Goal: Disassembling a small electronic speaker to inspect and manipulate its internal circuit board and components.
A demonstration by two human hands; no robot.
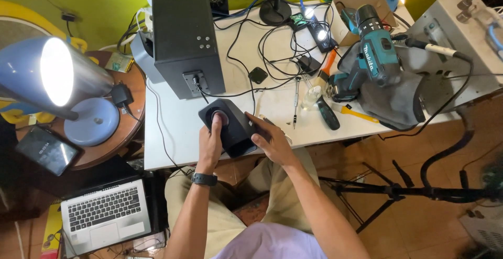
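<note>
Held at the near edge of the white table [173, 133], tilted with its round driver facing up: a small black speaker box [233, 125], gripped from both sides; left hand [210, 142] wrapped on the near left corner, thumb close beside the driver's rim; right hand [272, 139] clasped on the right flank, fingers spread flat along the side; neither hand open, both closed on the same box

Looks rigid and hard-shelled, probably plastic or thin board; likely light to moderate in weight, judging by the easy two-handed hold with part of the box overhanging the table edge; smooth matt faces, so somewhat slippery under bare skin; best taken by the solid side walls and corners, as now; worth keeping thumbs off the round driver [220, 116], the one soft and fragile-looking part; cannot tell whether a lead trails from the back

Just behind, standing upright and apart from the small box: a larger black cabinet [186, 39] with a cable plugged low on its front; scattered over the table further right, loose black wires [272, 49], a screwdriver [296, 102], a teal cordless drill [374, 54] lying on grey cloth; to the left, a lit blue desk lamp [63, 75] on a round wooden side table; below it on the floor, an open laptop [105, 214]
</note>
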